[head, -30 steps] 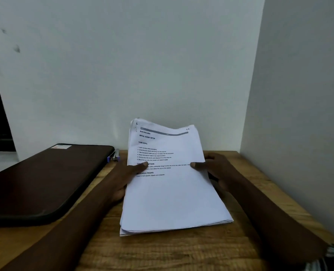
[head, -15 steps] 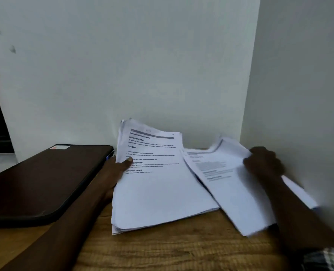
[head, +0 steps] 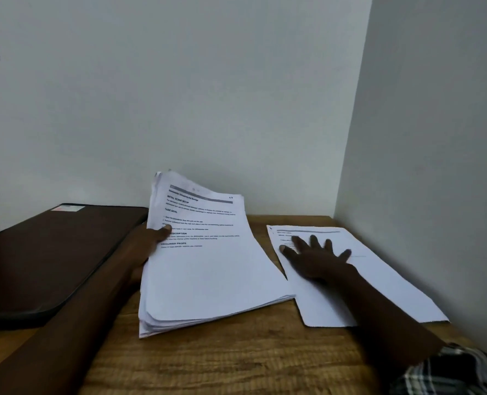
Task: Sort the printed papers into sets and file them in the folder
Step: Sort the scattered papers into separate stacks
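On the counter (head: 236, 360), mid-scene, the left hand (head: 148, 243) grips the stack (head: 208, 266) by its left edge, thumb on top, far end lifted. At right, the right hand (head: 316, 258) lies flat, fingers spread, pressing a sheet (head: 379, 286) beside the wall (head: 421, 166). A closed folder (head: 51, 258) lies left. Held one-sided, the loose stack could fan or slide, mixing sets.
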A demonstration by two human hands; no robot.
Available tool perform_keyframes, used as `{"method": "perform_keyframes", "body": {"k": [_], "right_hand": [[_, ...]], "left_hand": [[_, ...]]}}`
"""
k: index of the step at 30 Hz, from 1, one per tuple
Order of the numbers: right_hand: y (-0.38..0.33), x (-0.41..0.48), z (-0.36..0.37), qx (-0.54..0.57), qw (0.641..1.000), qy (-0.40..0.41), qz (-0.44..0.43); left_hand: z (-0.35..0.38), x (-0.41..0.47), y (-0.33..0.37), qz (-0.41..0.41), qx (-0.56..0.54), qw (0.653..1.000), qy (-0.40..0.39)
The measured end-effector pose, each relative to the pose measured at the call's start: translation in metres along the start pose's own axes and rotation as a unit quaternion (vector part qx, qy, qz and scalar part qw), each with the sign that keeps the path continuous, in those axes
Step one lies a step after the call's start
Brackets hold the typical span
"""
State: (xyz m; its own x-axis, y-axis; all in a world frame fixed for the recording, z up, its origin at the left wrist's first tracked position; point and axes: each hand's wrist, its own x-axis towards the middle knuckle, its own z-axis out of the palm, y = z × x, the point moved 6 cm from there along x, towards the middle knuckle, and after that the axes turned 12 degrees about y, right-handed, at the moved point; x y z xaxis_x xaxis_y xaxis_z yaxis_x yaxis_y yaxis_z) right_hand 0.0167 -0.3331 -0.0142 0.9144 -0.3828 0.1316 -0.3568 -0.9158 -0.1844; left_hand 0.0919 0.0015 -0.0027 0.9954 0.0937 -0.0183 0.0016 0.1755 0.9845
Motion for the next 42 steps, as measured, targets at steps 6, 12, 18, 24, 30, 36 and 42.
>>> {"method": "perform_keyframes", "body": {"k": [6,12,18,24,30,36,42], "right_hand": [[0.020,0.008,-0.005,-0.013,0.994,0.055,0.094],[-0.013,0.006,-0.037,0.339,0.927,0.163,-0.007],[-0.053,-0.007,-0.029,0.532,0.846,0.047,-0.004],[-0.043,0.001,-0.029,0.559,0.828,0.048,0.018],[-0.028,0.007,-0.029,0.472,0.876,0.093,0.031],[0.034,0.009,-0.067,0.323,0.913,0.226,0.106],[0.087,0.010,-0.053,0.135,0.944,0.230,0.193]], "left_hand": [[0.009,-0.009,0.002,-0.006,-0.022,0.999,-0.036],[0.015,-0.015,0.006,-0.032,-0.056,0.995,-0.082],[0.020,-0.022,0.006,-0.043,-0.067,0.992,-0.094],[0.033,-0.033,0.014,0.023,-0.042,0.993,-0.111],[0.024,-0.028,0.013,0.027,-0.038,0.996,-0.081],[0.011,-0.016,0.007,0.024,-0.001,0.999,-0.036],[0.002,-0.007,0.006,0.036,0.018,0.999,0.003]]}}
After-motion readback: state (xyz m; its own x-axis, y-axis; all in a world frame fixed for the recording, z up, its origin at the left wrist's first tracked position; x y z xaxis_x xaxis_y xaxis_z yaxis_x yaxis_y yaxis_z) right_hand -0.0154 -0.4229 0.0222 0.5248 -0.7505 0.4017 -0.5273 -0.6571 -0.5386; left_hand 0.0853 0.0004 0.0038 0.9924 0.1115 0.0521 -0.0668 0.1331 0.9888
